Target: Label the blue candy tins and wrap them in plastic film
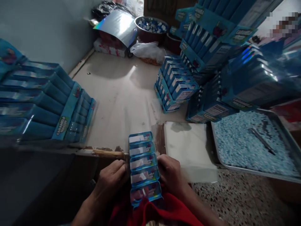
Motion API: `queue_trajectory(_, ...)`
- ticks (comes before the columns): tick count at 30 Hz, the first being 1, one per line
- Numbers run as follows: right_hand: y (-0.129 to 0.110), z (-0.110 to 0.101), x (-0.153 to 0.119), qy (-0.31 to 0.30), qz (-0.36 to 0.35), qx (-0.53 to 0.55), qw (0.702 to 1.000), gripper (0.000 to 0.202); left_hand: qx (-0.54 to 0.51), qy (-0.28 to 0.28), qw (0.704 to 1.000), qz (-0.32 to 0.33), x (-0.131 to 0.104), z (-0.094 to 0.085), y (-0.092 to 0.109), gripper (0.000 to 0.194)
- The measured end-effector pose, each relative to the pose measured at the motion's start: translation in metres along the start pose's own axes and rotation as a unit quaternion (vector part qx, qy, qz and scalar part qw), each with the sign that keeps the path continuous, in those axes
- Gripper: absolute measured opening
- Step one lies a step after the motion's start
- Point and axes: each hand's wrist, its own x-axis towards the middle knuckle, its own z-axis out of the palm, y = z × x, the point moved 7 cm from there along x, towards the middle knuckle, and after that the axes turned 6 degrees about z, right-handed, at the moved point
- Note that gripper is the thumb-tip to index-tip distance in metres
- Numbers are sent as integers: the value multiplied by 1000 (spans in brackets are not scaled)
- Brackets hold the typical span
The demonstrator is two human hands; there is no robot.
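A row of several small blue candy boxes [144,161], printed "Caramelo", stands at the near table edge against a red garment. Clear plastic film, apparently a bag [138,121], reaches from the row onto the table. On the row's left side my left hand [111,177] is closed, fingers curled in at the film. My right hand [170,172] makes a similar fist against the right side. What the fingertips pinch is mostly hidden, though the film runs to both hands. Just right of my right hand lies a stack of flat, clear plastic bags [188,141].
Wrapped blue box packs [51,100] stand at the left. More display packs [176,84] are piled at the right. A metal tray [254,141] holds small light-blue pieces and a dark tool. At the back are a bowl [151,29] of wrapped candies and a silvery sheet [117,26].
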Motion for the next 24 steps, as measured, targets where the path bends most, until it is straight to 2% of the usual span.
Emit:
queue_trajectory(2,1,-5,-21,-1,-31,-29,999,25,-20,-11,1000,10,-6,-2,17,19)
queue_trajectory(5,2,-14,-55,-10,-79,-54,995,28,-46,11,999,22,-22,-8,42,19)
queue_trajectory(7,4,-18,-77,-39,-101,-53,993,30,-78,25,997,7,-39,-8,56,22)
queue_trajectory(10,9,-24,-105,-61,-110,-50,991,34,-142,-4,987,-74,-66,2,67,27)
queue_trajectory(12,16,-27,-115,-57,-85,-59,993,37,-209,-25,964,-160,-79,13,69,25)
queue_trajectory(15,28,-22,-116,-76,9,-12,997,28,-352,-6,885,-306,-85,29,68,14)
queue_trajectory(16,32,-19,-113,-86,51,26,995,23,-391,9,852,-348,-85,34,67,18)
queue_trajectory(18,36,-13,-105,-93,125,100,983,15,-446,37,799,-402,-81,39,65,43)
queue_trajectory(19,35,-12,-99,-88,144,122,978,14,-462,47,783,-414,-78,40,64,55)
queue_trajectory(21,28,-13,-86,-83,135,130,979,10,-487,53,768,-413,-70,42,61,71)
queue_trajectory(24,13,-16,-72,-113,68,101,986,6,-483,72,776,-399,-61,42,54,86)
